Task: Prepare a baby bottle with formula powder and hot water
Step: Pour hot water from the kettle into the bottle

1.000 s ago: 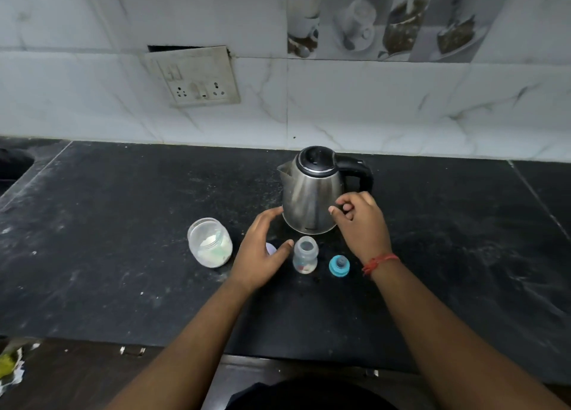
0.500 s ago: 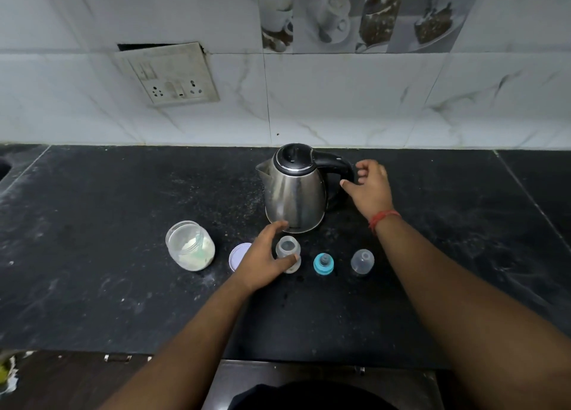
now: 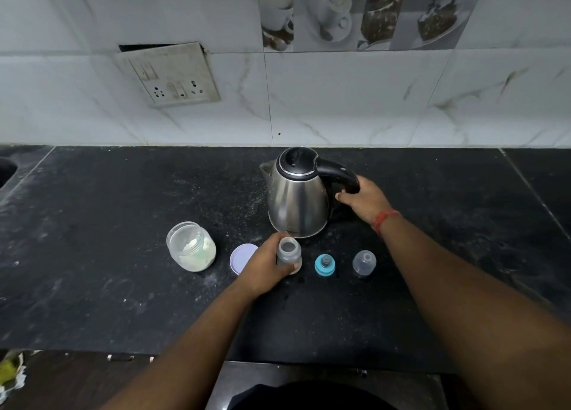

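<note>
A small clear baby bottle [image 3: 288, 251] stands open-topped on the black counter [image 3: 123, 224], and my left hand [image 3: 266, 266] grips it from the left. Behind it stands a steel kettle [image 3: 296, 199] with a black lid and handle. My right hand [image 3: 361, 199] is curled round the lower part of that handle. An open jar of white formula powder [image 3: 191, 246] sits to the left, its pale lid [image 3: 242, 257] lying flat beside my left hand. Right of the bottle are a blue teat ring [image 3: 325, 264] and a clear cap [image 3: 364, 263].
A tiled wall with a socket plate [image 3: 170, 74] rises behind the counter. A sink edge [image 3: 6, 168] shows at far left. The counter's front edge runs just below my forearms.
My right hand has moved from beside the kettle handle onto it and closed round it. My left hand has tightened on the bottle. The camera has shifted slightly.
</note>
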A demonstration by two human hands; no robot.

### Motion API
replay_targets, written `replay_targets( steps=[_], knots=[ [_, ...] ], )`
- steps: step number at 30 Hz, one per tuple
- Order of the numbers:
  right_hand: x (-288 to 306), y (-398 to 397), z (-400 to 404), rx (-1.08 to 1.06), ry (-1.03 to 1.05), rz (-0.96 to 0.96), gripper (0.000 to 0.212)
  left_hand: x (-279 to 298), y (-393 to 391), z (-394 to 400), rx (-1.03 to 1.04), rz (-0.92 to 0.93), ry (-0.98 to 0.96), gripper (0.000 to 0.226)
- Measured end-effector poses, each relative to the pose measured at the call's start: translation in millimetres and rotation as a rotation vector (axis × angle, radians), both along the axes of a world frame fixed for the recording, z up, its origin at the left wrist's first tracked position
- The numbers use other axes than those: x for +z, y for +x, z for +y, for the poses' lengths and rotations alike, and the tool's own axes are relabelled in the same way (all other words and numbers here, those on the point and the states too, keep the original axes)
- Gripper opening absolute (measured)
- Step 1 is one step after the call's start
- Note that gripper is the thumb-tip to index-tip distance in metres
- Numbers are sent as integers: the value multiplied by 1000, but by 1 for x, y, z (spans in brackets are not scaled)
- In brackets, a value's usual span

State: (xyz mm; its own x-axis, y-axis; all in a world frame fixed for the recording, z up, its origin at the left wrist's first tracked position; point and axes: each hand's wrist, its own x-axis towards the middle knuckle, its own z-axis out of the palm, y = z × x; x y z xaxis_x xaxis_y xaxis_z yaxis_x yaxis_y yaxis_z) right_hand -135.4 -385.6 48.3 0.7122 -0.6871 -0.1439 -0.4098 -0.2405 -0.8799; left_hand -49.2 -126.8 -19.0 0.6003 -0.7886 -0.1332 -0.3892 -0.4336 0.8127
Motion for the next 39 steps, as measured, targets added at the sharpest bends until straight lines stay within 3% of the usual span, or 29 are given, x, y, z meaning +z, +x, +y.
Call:
replay_targets(
  steps=[8, 14, 29, 35, 39],
  knots=[
    [-10, -10, 37, -175, 276, -265, 31, 8, -1, 4, 78, 131, -143, 52],
    [-7, -9, 48, -295, 368, -401, 36, 31, 12, 14, 195, 165, -277, 53],
    [94, -31, 54, -351, 197, -567, 33, 77, 46, 16, 366, 45, -347, 55],
    [120, -46, 59, -294, 127, -535, 19, 99, 44, 7, 353, -7, -379, 54],
    [132, -55, 64, -287, 75, -513, 24, 116, 36, 3, 361, -39, -399, 51]
  ],
)
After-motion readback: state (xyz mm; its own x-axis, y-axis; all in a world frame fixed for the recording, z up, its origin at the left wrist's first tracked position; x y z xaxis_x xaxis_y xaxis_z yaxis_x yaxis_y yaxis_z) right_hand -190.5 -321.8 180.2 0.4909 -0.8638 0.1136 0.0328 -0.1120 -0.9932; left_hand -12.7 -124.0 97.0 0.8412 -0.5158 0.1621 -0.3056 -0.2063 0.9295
